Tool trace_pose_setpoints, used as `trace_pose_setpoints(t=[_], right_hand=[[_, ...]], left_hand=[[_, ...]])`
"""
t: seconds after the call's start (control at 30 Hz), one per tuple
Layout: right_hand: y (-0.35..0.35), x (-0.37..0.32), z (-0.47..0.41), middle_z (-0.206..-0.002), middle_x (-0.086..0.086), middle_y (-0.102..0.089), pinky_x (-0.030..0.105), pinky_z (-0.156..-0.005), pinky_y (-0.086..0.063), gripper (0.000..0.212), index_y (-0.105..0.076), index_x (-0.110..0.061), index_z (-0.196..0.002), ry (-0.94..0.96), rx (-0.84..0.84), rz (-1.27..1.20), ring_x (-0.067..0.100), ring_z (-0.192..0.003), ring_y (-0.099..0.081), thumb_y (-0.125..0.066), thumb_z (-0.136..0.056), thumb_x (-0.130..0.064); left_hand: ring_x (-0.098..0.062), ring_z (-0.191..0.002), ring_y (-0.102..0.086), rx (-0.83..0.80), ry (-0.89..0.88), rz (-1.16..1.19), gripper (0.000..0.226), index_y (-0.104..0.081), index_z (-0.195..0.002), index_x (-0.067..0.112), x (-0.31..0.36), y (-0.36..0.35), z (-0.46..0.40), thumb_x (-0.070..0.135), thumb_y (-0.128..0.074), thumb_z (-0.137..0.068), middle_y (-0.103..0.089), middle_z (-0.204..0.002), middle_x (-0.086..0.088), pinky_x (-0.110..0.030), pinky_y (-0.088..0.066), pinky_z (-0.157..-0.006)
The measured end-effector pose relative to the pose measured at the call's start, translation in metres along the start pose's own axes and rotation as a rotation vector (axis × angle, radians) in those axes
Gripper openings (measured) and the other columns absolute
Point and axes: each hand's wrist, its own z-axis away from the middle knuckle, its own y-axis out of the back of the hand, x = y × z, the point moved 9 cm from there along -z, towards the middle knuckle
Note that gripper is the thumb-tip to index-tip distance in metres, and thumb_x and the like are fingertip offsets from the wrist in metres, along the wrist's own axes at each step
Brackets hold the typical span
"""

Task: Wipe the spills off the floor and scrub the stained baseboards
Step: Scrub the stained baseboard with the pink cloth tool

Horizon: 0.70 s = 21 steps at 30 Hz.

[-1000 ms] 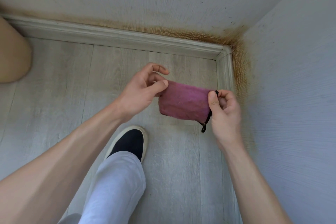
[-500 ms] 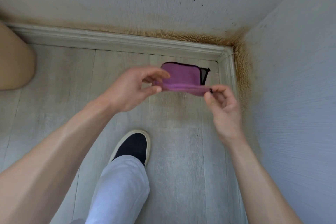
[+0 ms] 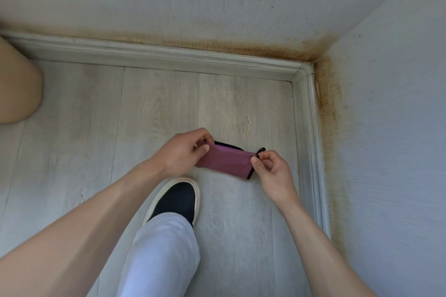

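A small folded pink cloth (image 3: 226, 161) with black edging is stretched between my hands above the floor (image 3: 156, 108). My left hand (image 3: 185, 152) pinches its left end with thumb and fingers. My right hand (image 3: 271, 171) pinches its right end near a black loop. The pale baseboard (image 3: 169, 54) runs along the back wall and turns down the right wall (image 3: 311, 152). A brown-orange stain (image 3: 241, 49) lines the wall just above it and thickens in the corner (image 3: 325, 75). A faint brownish patch (image 3: 229, 113) marks the floor boards beyond the cloth.
My foot in a dark slip-on shoe (image 3: 177, 200) and a white trouser leg (image 3: 159, 255) stand on the grey wood-look floor. A tan rounded object (image 3: 17, 89) sits at the left edge against the back baseboard. Walls close in ahead and on the right.
Both hands have come down and nearer to me with the cloth. The cloth, flipped up flat half a second ago, now hangs folded with its pink face toward me.
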Motion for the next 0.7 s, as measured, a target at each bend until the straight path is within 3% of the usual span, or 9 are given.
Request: trace_pose_setpoints(t=[0.1,0.17,0.3,0.37,0.5,0.7], right_hand=[[0.001,0.012,-0.012,-0.092,0.002,-0.074,0.031,-0.077,-0.053,0.01,-0.065,-0.021,-0.096,-0.055,0.066,0.004,0.017,-0.086,-0.07,-0.068,-0.098,-0.03],[0.004,0.016,-0.017,-0.094,-0.001,-0.073,0.034,-0.08,-0.057,0.012,-0.065,-0.022,-0.099,-0.089,0.134,0.021,0.017,-0.088,-0.071,-0.07,-0.096,-0.032],[0.006,0.019,-0.021,-0.094,-0.009,-0.067,0.018,-0.069,-0.047,0.023,-0.062,-0.022,-0.11,-0.163,0.2,0.121,0.007,-0.088,-0.066,-0.074,-0.093,-0.033],[0.003,0.023,-0.022,-0.093,-0.01,-0.066,0.02,-0.068,-0.049,0.026,-0.061,-0.022,-0.111,-0.199,0.196,0.155,0.005,-0.083,-0.064,-0.074,-0.092,-0.036],[0.0,0.032,-0.025,-0.09,-0.006,-0.068,0.043,-0.076,-0.062,0.028,-0.062,-0.024,-0.104,-0.246,0.197,0.138,0.019,-0.079,-0.072,-0.078,-0.087,-0.039],[0.0,0.033,-0.025,-0.089,0.0,-0.07,0.046,-0.071,-0.064,0.027,-0.063,-0.023,-0.095,-0.275,0.177,0.071,0.021,-0.077,-0.073,-0.084,-0.082,-0.036]], left_hand=[[-0.01,-0.086,-0.061,0.06,0.0,-0.095,0.012,-0.065,-0.112,0.025,0.004,0.0,-0.019,0.02,-0.057,-0.104,-0.067,-0.098,0.009,-0.025,-0.045,-0.078],[-0.017,-0.096,-0.063,0.082,0.026,-0.175,0.016,-0.062,-0.119,0.021,0.0,-0.002,-0.029,0.021,-0.057,-0.104,-0.066,-0.109,0.004,-0.031,-0.049,-0.084],[-0.024,-0.114,-0.053,0.122,-0.015,-0.383,0.037,-0.055,-0.137,0.02,0.008,-0.002,-0.039,0.03,-0.059,-0.102,-0.051,-0.133,0.0,-0.042,-0.05,-0.094],[-0.024,-0.12,-0.049,0.009,-0.096,-0.474,0.042,-0.054,-0.139,0.022,0.02,-0.017,-0.044,0.039,-0.059,-0.101,-0.051,-0.136,0.002,-0.04,-0.044,-0.1],[-0.022,-0.119,-0.045,-0.157,-0.123,-0.709,0.046,-0.051,-0.132,0.023,0.024,-0.047,-0.051,0.049,-0.062,-0.096,-0.052,-0.128,0.001,-0.036,-0.036,-0.101],[-0.022,-0.115,-0.042,-0.294,-0.06,-0.763,0.032,-0.06,-0.115,0.022,0.026,-0.062,-0.06,0.042,-0.065,-0.091,-0.052,-0.116,0.001,-0.036,-0.034,-0.1]])
